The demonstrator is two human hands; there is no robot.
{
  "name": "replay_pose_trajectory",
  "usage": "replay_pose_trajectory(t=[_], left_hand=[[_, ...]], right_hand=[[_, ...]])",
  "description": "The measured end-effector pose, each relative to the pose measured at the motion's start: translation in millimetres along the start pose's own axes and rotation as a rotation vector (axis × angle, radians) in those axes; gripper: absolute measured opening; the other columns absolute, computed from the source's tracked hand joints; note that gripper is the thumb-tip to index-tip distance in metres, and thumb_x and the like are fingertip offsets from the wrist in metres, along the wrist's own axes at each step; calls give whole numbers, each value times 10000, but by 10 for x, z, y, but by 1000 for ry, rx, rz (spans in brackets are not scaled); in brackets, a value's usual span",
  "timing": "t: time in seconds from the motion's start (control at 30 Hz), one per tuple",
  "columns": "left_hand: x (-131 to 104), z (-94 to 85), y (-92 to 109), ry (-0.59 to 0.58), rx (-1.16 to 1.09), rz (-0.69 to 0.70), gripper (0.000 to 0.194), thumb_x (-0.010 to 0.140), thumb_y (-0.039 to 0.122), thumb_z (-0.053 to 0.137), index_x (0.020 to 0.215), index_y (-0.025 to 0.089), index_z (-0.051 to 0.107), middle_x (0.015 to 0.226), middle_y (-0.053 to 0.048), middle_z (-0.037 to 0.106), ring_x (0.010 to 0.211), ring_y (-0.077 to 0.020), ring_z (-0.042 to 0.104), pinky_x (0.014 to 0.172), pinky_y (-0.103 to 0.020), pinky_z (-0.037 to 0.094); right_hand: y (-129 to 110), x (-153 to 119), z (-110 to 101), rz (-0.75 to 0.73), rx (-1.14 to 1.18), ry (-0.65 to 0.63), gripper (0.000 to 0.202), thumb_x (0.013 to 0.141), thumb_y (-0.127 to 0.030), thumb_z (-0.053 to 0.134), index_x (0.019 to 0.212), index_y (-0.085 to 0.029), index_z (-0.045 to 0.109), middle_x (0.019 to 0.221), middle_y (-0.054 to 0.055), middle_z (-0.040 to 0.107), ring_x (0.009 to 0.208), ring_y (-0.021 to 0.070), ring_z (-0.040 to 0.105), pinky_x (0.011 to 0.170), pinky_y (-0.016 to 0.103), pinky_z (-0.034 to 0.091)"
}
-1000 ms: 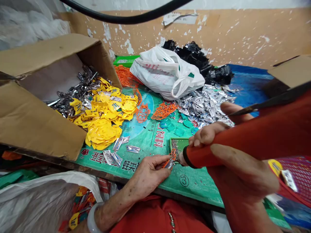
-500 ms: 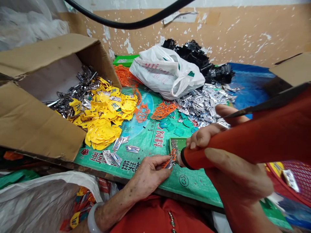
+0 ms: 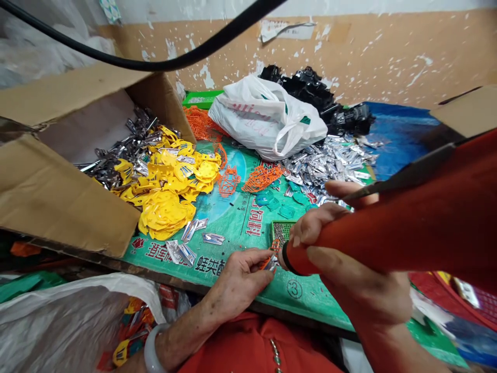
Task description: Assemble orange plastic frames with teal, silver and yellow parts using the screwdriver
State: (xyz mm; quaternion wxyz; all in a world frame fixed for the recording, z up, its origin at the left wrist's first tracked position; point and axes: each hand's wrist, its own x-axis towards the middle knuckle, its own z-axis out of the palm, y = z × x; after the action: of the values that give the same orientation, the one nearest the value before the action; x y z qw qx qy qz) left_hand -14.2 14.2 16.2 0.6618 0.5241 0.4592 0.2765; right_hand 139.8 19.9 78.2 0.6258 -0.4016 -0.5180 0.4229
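My left hand (image 3: 240, 280) is closed at the table's front edge, pinching a small orange plastic part with a silvery piece (image 3: 268, 263) between thumb and fingers. My right hand (image 3: 361, 285) wraps round a thick red power screwdriver (image 3: 411, 217), which slants down to the left. Its pale nose meets the orange part at my left fingertips; the bit itself is too small to make out. Just behind them lies a green tray (image 3: 288, 225) of tiny metal screws, partly covered by my right fingers.
A tilted cardboard box (image 3: 70, 191) spills yellow parts (image 3: 166, 212) and dark metal pieces at left. Orange frames (image 3: 264, 177), silvery pieces (image 3: 330, 160), a white plastic bag (image 3: 267, 116) and black parts (image 3: 310, 85) lie behind. A black cable (image 3: 163, 65) hangs across the top.
The screwdriver and my right hand have shifted a little left, nose closer to the orange part. My left hand keeps its pinch. The black cable has swung left and lower.
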Motion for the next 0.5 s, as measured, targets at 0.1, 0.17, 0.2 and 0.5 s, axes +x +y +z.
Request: replay_pose_trajectory(t=[0.1,0.17,0.2,0.5], left_hand=[[-8,-6,-20,9,-8,-22,347,686,154,525,929,148,772,663,4,567,613,-123,403,543,-225,325],[-16,-18,-26,13,-15,-23,332,695,163,543,933,148,775,674,-4,595,643,-136,447,575,-236,358],[-19,-25,-25,11,-28,-24,331,697,169,557,946,149,775,692,-11,619,672,-150,482,604,-247,382],[-22,-60,-8,13,-139,-83,322,688,218,637,973,156,774,750,-19,705,751,-206,595,709,-300,446]], right_hand=[[15,0,20,7,-11,-19,470,678,-231,769,1084,-364,571,677,-41,609,623,220,615,647,437,553],[40,2,24,8,-5,-27,455,663,-243,783,1055,-352,579,677,-38,615,630,229,625,648,439,553],[53,3,27,7,6,-28,447,660,-251,785,1046,-350,581,676,-38,616,626,229,624,641,435,553],[152,-7,52,-10,36,-62,228,699,-270,741,891,-297,621,661,-23,592,667,207,600,622,388,529]])
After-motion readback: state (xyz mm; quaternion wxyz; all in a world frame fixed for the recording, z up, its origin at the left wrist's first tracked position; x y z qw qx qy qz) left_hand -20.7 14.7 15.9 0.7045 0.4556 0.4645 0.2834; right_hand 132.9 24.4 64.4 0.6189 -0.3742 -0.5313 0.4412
